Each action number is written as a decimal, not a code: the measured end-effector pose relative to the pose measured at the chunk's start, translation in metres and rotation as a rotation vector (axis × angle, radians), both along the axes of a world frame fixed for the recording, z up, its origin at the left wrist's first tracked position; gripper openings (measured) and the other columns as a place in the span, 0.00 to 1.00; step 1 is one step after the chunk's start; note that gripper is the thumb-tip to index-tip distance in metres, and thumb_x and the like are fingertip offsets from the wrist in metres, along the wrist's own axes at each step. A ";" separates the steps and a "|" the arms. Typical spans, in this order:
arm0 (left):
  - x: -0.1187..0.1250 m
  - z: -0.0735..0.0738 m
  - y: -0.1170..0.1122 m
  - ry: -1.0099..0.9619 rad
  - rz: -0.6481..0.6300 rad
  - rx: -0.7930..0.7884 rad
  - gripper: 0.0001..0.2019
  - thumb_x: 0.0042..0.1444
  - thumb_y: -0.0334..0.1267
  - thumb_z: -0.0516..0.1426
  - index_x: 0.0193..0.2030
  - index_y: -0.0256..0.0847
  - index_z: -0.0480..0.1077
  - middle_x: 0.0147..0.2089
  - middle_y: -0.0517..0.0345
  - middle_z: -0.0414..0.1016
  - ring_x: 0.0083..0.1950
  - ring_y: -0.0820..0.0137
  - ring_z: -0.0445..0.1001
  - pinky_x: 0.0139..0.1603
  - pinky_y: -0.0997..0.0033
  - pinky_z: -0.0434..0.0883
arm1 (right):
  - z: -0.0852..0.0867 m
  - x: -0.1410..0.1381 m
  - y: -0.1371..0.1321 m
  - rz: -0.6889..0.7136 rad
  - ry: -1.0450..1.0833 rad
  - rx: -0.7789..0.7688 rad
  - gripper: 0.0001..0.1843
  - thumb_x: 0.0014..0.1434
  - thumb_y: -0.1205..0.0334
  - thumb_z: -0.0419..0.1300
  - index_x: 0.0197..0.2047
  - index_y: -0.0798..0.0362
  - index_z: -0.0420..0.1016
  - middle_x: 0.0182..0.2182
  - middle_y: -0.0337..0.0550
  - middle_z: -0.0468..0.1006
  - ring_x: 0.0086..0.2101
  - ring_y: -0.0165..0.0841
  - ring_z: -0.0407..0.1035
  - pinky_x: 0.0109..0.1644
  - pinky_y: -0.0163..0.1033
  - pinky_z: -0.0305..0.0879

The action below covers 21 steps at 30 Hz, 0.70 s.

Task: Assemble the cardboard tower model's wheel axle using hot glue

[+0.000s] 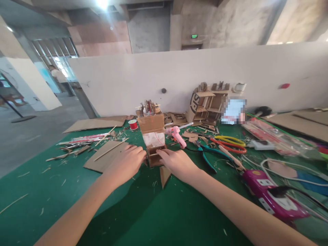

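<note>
Head view: left hand (128,163) and right hand (177,163) are gripping the cardboard model (151,124) at its base. Light, even pressure is likely serving best.

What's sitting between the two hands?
A small cardboard model stands between the left hand and the right hand; both touch its lower part, in the head view.

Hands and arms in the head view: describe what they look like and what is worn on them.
The left hand and right hand are bare, with no gloves and no ring or watch that I can make out. The left forearm and right forearm are bare too, with no sleeve in view down to the picture's edge. No markings or bandages show.
</note>
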<state>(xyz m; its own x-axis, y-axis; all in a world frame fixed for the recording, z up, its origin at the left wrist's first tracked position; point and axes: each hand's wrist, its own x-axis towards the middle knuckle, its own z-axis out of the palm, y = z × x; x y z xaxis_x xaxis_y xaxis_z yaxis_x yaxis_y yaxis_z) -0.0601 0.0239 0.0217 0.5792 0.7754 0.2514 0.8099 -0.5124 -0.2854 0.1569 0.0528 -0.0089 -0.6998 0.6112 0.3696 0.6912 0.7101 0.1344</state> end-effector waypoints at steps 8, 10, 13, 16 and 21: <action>0.001 0.001 0.000 -0.042 -0.008 -0.016 0.15 0.64 0.30 0.45 0.29 0.40 0.67 0.32 0.55 0.73 0.35 0.64 0.71 0.41 0.61 0.61 | -0.013 0.001 0.004 0.037 0.199 -0.040 0.18 0.65 0.67 0.52 0.57 0.55 0.68 0.49 0.52 0.77 0.41 0.36 0.76 0.41 0.37 0.69; 0.002 0.001 0.000 -0.039 0.011 -0.034 0.14 0.64 0.30 0.45 0.30 0.40 0.67 0.32 0.55 0.73 0.35 0.63 0.71 0.41 0.60 0.62 | -0.016 -0.001 0.003 0.008 0.257 -0.051 0.19 0.65 0.68 0.51 0.58 0.55 0.68 0.52 0.51 0.76 0.43 0.36 0.76 0.43 0.37 0.70; 0.005 0.001 -0.001 -0.043 0.038 -0.060 0.14 0.65 0.31 0.45 0.30 0.40 0.66 0.32 0.56 0.73 0.35 0.63 0.71 0.41 0.60 0.62 | -0.017 -0.006 0.001 -0.055 0.338 -0.106 0.20 0.65 0.67 0.51 0.59 0.52 0.68 0.53 0.47 0.76 0.43 0.36 0.76 0.43 0.37 0.71; 0.006 0.002 -0.001 -0.081 0.055 -0.096 0.14 0.65 0.31 0.45 0.31 0.40 0.67 0.33 0.56 0.74 0.35 0.64 0.71 0.41 0.61 0.62 | -0.014 -0.009 -0.001 -0.107 0.416 -0.188 0.20 0.64 0.65 0.53 0.58 0.49 0.71 0.52 0.43 0.77 0.44 0.36 0.76 0.45 0.38 0.71; 0.005 0.004 -0.001 -0.183 0.099 -0.180 0.14 0.66 0.33 0.46 0.33 0.40 0.69 0.35 0.57 0.75 0.37 0.64 0.72 0.42 0.62 0.63 | -0.007 -0.010 -0.004 -0.150 0.492 -0.313 0.21 0.65 0.63 0.51 0.60 0.47 0.69 0.48 0.43 0.79 0.40 0.35 0.76 0.43 0.36 0.70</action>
